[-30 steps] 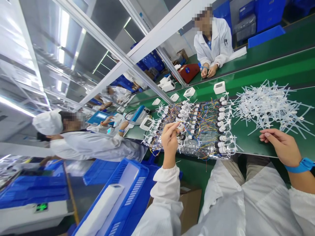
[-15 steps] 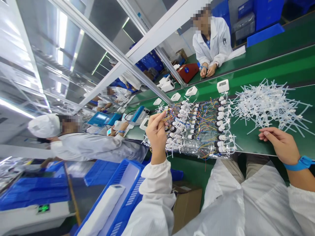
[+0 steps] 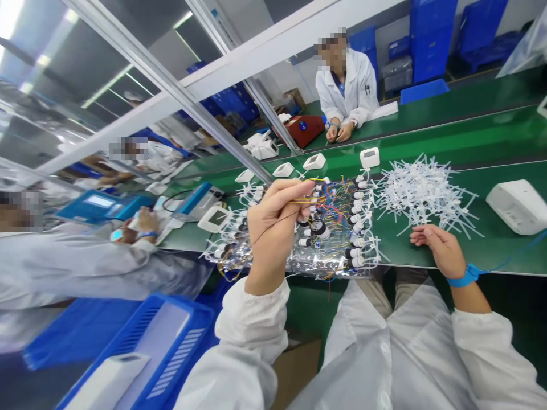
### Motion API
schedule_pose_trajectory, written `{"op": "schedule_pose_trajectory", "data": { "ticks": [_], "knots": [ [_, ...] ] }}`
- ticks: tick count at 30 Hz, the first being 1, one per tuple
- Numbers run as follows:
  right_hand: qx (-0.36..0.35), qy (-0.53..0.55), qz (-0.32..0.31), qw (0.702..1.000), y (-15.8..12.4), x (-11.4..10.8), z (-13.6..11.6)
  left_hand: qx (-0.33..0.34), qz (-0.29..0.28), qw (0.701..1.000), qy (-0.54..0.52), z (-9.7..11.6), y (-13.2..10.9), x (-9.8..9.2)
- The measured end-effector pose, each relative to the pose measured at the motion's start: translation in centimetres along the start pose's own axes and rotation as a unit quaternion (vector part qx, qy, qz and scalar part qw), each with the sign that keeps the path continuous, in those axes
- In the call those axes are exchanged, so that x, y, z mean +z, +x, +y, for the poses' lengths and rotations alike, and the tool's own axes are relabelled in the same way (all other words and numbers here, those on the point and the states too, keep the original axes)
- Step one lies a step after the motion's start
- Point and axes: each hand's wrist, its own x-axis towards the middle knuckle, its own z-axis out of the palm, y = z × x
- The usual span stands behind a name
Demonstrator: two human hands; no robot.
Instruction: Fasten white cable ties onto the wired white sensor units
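My left hand point(image 3: 273, 219) is raised over a heap of small wired parts point(image 3: 337, 228) lying on shiny film at the table's near edge. Its fingers pinch thin coloured wires of one wired part, lifted from the heap. My right hand point(image 3: 440, 247), with a blue wrist strap, rests on the green table beside a pile of white plastic ties point(image 3: 421, 191); its fingers are loosely curled and hold nothing.
White device housings stand on the green belt: one point(image 3: 519, 205) at the right, smaller ones point(image 3: 370, 156) behind the heap. A person in a white coat point(image 3: 346, 91) works across the belt; others sit at the left. Blue crate point(image 3: 141, 353) lies below left.
My left hand has risen from the heap, pulling wires up with it. My right hand has stayed put. The view has swung, bringing the large white housing into sight at the right.
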Motion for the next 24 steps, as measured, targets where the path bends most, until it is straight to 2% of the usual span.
{"op": "schedule_pose_trajectory", "data": {
  "ticks": [3,6,9,12,14,16,20,24],
  "knots": [
    [0.009,0.074,-0.022,0.997,0.0,0.2,-0.3,-0.016,-0.066,0.995,-0.067,1.2,-0.1,4.2],
    [0.031,0.137,-0.036,0.989,0.0,0.2,-0.6,-0.047,-0.143,0.980,-0.130,0.8,-0.4,8.7],
    [0.061,0.154,-0.048,0.985,0.0,0.1,-1.0,-0.101,-0.209,0.956,-0.181,-1.4,-1.0,12.9],
    [0.076,0.148,-0.047,0.985,0.0,0.1,-1.2,-0.167,-0.229,0.939,-0.196,-4.4,-2.1,15.8],
    [0.071,0.135,-0.037,0.988,0.1,0.3,-1.1,-0.200,-0.228,0.936,-0.181,-6.3,-2.8,16.6],
    [0.063,0.127,-0.030,0.989,0.3,0.3,-0.7,-0.208,-0.230,0.939,-0.149,-8.0,-3.3,16.6],
    [0.050,0.121,-0.028,0.991,0.6,0.3,0.3,-0.154,-0.246,0.956,-0.036,-10.3,-3.5,15.4],
    [0.027,0.089,-0.033,0.995,0.7,0.1,0.9,-0.112,-0.279,0.952,0.053,-11.6,-2.8,14.0]
  ]
}}
